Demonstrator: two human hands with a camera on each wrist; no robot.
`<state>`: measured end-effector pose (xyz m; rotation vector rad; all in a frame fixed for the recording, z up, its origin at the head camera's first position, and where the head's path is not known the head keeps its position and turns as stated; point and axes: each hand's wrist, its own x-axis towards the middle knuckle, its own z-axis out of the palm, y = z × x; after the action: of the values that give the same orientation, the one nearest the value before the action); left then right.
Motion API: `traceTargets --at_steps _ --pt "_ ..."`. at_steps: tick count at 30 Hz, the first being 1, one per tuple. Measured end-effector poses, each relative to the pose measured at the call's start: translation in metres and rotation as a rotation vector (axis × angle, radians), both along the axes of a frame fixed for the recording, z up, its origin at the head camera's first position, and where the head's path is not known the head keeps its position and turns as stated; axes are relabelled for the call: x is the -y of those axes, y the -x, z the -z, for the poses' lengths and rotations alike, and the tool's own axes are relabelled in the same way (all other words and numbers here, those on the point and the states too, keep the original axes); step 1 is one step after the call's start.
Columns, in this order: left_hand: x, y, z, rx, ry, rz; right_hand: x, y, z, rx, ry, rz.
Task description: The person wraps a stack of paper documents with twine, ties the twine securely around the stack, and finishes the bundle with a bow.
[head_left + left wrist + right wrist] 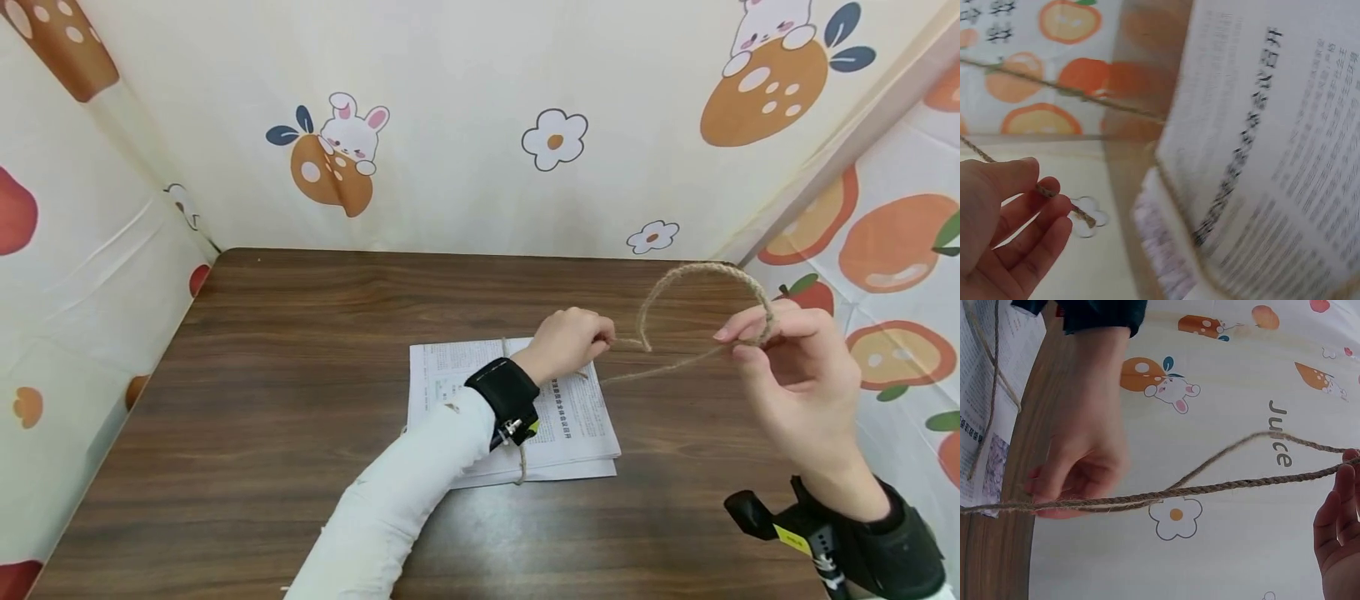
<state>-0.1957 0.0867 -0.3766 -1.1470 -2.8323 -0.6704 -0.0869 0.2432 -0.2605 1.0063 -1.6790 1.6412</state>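
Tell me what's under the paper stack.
The paper stack rests on the wooden tabletop. Twine crosses the top to the near edge; the stack's underside and the tabletop directly beneath are covered.

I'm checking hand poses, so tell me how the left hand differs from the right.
In the head view, the left hand overlaps the paper stack, while the right hand is clear of it. The left hand shows mostly its back; the right hand shows its thumb side. Both pinch twine.

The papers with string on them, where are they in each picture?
Head: papers, just below the middle, partly hidden.
Left wrist: papers fill most of the right half.
Right wrist: papers, upper left edge.
Shared landmark: the left hand, pinching string.
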Motion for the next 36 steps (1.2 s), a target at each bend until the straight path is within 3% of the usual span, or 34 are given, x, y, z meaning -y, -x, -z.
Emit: traceTargets --at_steps 5,12,16,22,29,36 --pt "0.029 -0.006 -0.015 0.006 -0.054 0.005 0.0 -0.001 0.008 0.043 -0.032 -0.024" --pt "0.087 -0.021 -0.02 0.026 -0.125 -0.011 0.01 0.006 0.028 0.19 -0.115 -0.044" --pt "0.126 -0.033 -0.018 -0.005 -0.166 -0.067 0.023 0.007 0.04 0.277 -0.214 -0.054" --pt "0.182 -0.051 -0.015 -0.039 -0.246 -0.194 0.042 0.007 0.05 0.335 -0.394 -0.033" --pt "0.225 -0.078 -0.01 0.054 -0.299 -0.349 0.064 0.013 0.065 0.371 -0.552 -0.018" --pt "0.233 -0.09 0.004 0.221 -0.393 -0.423 0.089 0.036 0.094 0.423 -0.705 0.078"
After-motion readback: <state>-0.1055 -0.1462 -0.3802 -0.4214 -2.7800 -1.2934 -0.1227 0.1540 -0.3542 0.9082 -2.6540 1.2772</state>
